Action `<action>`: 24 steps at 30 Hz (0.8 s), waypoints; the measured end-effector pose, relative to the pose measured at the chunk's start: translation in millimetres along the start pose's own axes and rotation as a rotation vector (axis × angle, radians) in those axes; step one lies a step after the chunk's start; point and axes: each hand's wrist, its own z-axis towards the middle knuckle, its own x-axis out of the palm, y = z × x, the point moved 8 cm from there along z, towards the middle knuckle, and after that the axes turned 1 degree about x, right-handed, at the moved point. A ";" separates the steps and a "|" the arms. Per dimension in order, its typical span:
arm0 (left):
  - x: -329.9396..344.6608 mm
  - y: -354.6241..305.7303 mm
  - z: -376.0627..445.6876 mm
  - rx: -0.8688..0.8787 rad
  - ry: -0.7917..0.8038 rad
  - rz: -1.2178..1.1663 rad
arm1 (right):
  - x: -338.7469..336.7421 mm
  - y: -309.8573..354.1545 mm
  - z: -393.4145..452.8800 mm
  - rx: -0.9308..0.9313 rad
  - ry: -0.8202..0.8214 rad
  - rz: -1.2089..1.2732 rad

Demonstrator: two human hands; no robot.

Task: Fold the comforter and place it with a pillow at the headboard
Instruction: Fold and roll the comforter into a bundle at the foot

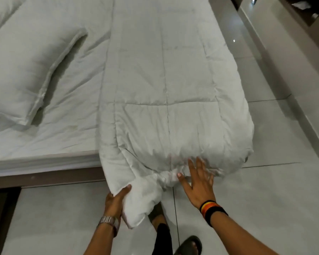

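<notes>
At bed's edge, left hand (116, 201) grips comforter (166, 100); right hand (199, 183) splayed flat.

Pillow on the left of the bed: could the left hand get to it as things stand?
Probably not right away. The left hand is closed on the comforter corner hanging off the bed's end, and the pillow lies well up the mattress; nothing blocks the path, though.

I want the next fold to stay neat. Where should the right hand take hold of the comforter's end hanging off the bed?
Probably the loose right corner of the comforter, coming from below the overhanging edge. The left hand already pinches the left corner; the right hand only lies flat and open on the bunched middle, so that side sags unheld.
</notes>
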 end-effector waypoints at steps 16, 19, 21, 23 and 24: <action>-27.4 -67.9 76.1 0.133 -0.340 0.316 | -63.8 -117.2 144.7 -0.005 -0.106 -0.325; -19.3 -74.9 60.6 0.162 -0.326 0.366 | -97.9 -112.0 125.4 -0.070 -0.268 -0.212; -3.0 -91.5 53.5 0.222 -0.301 0.358 | -131.9 -133.0 112.9 0.075 -0.456 -0.020; 12.7 -111.3 53.3 0.305 -0.319 0.307 | -156.7 -165.7 117.4 0.247 -0.466 0.268; 19.5 -118.5 57.6 0.333 -0.325 0.284 | -162.2 -177.8 125.3 0.281 -0.406 0.370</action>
